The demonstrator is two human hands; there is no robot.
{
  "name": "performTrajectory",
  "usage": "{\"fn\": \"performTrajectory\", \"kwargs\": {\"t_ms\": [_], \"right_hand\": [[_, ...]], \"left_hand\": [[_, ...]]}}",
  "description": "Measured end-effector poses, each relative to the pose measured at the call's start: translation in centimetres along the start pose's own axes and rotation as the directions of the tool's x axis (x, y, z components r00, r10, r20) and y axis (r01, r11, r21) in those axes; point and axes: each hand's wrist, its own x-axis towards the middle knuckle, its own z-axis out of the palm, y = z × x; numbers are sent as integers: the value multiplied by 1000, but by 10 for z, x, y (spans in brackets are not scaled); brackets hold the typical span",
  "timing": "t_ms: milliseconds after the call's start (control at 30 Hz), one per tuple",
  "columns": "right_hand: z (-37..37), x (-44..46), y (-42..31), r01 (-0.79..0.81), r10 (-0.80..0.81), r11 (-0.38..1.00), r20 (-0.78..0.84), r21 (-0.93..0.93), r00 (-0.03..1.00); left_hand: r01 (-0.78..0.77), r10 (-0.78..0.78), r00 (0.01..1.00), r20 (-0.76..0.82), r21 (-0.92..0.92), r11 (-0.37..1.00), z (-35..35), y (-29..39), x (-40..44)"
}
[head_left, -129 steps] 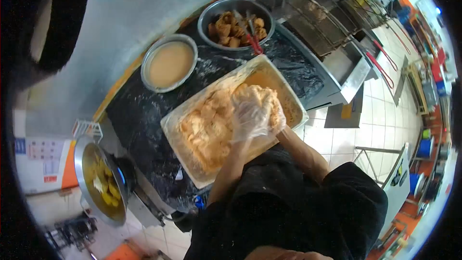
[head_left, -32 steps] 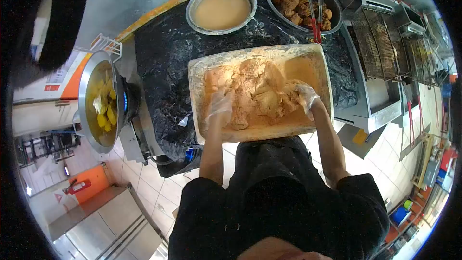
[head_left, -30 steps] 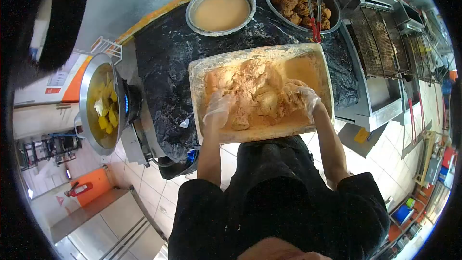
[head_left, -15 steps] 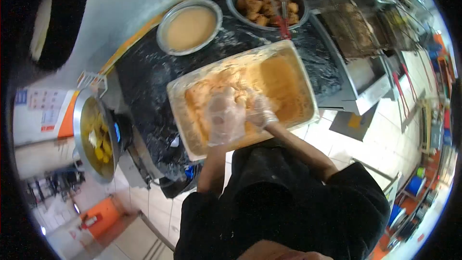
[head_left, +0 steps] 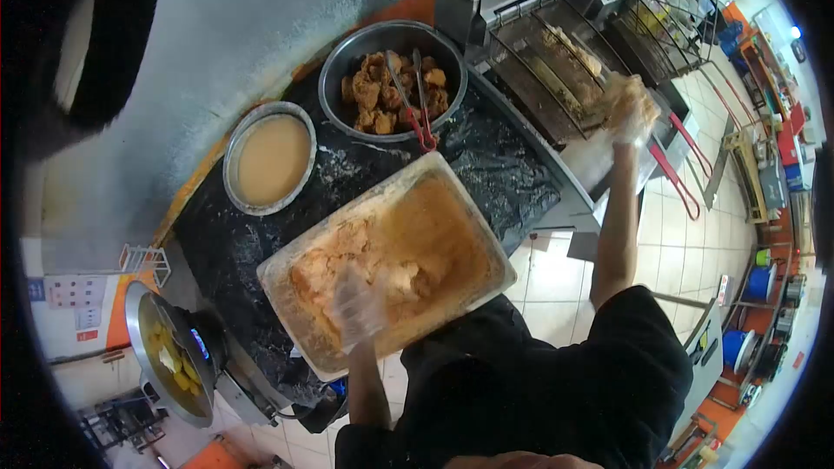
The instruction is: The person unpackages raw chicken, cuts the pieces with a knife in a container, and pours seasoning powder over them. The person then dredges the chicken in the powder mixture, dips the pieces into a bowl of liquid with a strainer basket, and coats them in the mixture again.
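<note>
My right hand, in a clear plastic glove, is over the deep fryer on the right. Its fingers are closed on a breaded chicken piece, with the fryer basket just beside it. My left hand, also gloved, is down in the rectangular tub of breading flour. Pale coated pieces lie close to it. Motion smears its fingers, so I cannot see whether it holds anything.
Behind the tub stand a bowl of beige batter and a metal bowl of fried chicken with red-handled tongs. At left, a pan of oil with yellow pieces sits on a burner. Red basket handles jut out from the fryer.
My right hand has left the tub and moved right to the fryer with a chicken piece. My left hand stays in the tub. The view has turned toward the fryer.
</note>
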Motion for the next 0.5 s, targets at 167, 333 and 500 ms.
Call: {"fn": "performTrajectory", "kwargs": {"t_ms": [167, 333, 500], "right_hand": [[140, 86, 21, -451, -122, 323, 510, 832, 852], [59, 121, -45, -760, -247, 43, 744, 648, 620], [-33, -14, -163, -433, -746, 94, 351, 897, 565]], "left_hand": [[287, -291, 901, 321, 60, 956, 82, -79, -1], [353, -349, 882, 317, 46, 935, 107, -85, 4], [427, -400, 870, 287, -36, 903, 116, -68, -11]]}}
